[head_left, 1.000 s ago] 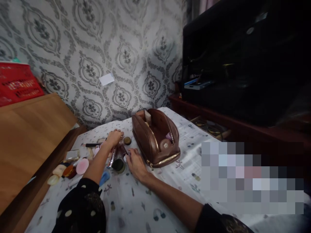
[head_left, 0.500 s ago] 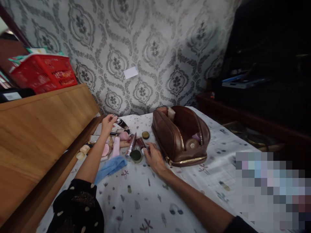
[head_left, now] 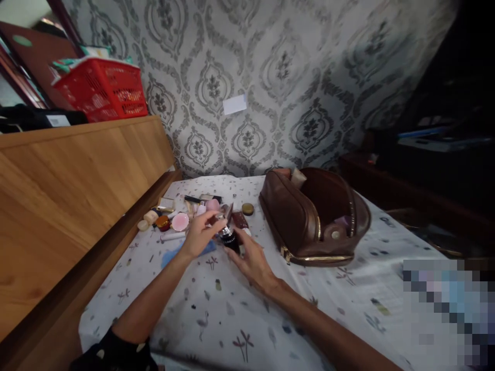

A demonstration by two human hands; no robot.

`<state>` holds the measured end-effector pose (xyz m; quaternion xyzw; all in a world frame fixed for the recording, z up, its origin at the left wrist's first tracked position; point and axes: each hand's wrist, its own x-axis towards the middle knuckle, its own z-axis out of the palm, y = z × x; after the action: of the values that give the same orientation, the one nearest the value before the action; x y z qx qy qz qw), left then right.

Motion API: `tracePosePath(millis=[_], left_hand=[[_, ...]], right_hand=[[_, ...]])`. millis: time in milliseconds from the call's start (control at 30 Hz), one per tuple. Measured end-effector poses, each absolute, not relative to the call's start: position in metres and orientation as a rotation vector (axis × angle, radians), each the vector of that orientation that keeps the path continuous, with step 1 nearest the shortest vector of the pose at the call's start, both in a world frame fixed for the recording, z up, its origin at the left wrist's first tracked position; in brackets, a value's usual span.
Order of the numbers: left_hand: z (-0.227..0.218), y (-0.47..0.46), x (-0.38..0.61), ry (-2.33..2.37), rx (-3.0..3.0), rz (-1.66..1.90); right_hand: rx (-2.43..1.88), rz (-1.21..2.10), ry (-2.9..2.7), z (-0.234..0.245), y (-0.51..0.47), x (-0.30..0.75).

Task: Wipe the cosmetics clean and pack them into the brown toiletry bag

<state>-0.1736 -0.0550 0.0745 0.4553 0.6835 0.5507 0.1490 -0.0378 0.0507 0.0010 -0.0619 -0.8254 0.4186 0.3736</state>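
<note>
Left hand [head_left: 201, 236]: thumb and fingers pinched on the silver top of the bottle [head_left: 229, 240]. Bottle is small, glossy black body, shiny silver upper part, pale lettering on the side, too small to read. It sits between both hands, tilted, top to the far left, over the near edge of the makeup clutter; cannot tell if its base touches the sheet. Right hand [head_left: 253, 260]: fingers curled round the black body, clamped on it from the right.

Surface: white sheet [head_left: 216, 312], wrinkled, printed with palms, pineapples, a flamingo. On it, left to right: pale pots [head_left: 149, 218] bunched at left, amber jar [head_left: 163, 223], pink disc [head_left: 180, 222], blue cloth [head_left: 170, 257] partly behind the left hand, pink sponge [head_left: 212, 205] farther back, dark red tube [head_left: 240, 220] just beyond the right hand, olive-lidded tin [head_left: 247, 208], then brown bag [head_left: 286, 208], unzipped, gold zips, a pale item and a purple item poking up inside.

Room: wood board [head_left: 96, 170] along the left, red basket [head_left: 108, 87] on top; grey damask wall [head_left: 270, 77] at the far side with white card [head_left: 234, 104] on it; far right is dark furniture, detail unclear.
</note>
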Motion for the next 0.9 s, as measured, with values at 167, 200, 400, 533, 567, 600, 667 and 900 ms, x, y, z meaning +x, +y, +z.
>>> tracePosePath(millis=[167, 200, 400, 533, 567, 600, 667, 900], left_hand=[[0.058, -0.08, -0.187, 2.222, 1.476, 1.377], [0.053, -0.09, -0.192, 2.395, 1.529, 1.232], [0.018, -0.155, -0.204, 2.845, 1.518, 0.452], [0.006, -0.172, -0.204, 2.832, 1.482, 0.458], [0.008, -0.171, -0.204, 2.84, 1.472, 0.506], [0.012, -0.168, -0.202, 2.848, 1.46, 0.572], [0.026, -0.157, -0.197, 2.852, 1.452, 0.761], [0.055, -0.094, -0.164, 2.357, 1.634, 1.371]], right_hand=[[-0.288, 1.382, -1.954, -0.003, 0.051, -0.03], [-0.314, 1.427, -1.927, -0.002, 0.053, -0.028], [-0.291, 1.622, -1.87, 0.0, 0.054, -0.025], [-0.257, 1.823, -1.816, 0.002, 0.05, -0.025], [-0.265, 1.847, -1.809, 0.003, 0.05, -0.025], [-0.277, 1.861, -1.81, 0.004, 0.049, -0.025], [-0.294, 1.874, -1.832, 0.004, 0.049, -0.025], [-0.254, 1.995, -1.917, 0.002, 0.045, -0.024]])
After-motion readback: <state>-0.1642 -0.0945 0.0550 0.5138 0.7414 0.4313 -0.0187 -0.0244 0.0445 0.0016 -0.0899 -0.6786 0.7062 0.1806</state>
